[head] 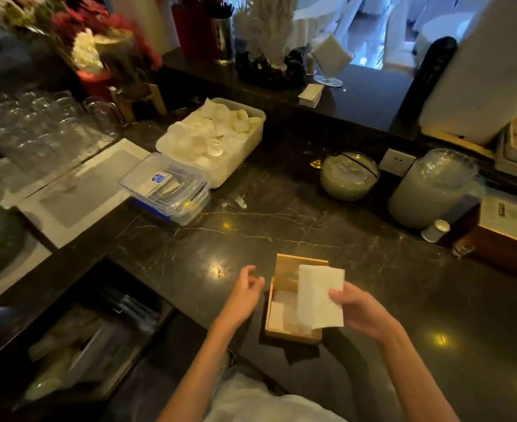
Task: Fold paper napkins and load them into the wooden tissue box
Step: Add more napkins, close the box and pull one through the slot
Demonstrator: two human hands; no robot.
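Hovering above the open light-wood tissue box (274, 312) on the dark marble counter (281, 226), a folded white paper napkin (321, 295) is pinched by the right hand (362, 310); the left hand (245, 292) is empty, loosely curled. Unfolding is risked if released crooked.

We see both bare forearms reaching forward; our left hand (246, 289) hovers with its fingers loosely curled and nothing in it, while our right hand (362, 309) pinches a sheet between thumb and fingers
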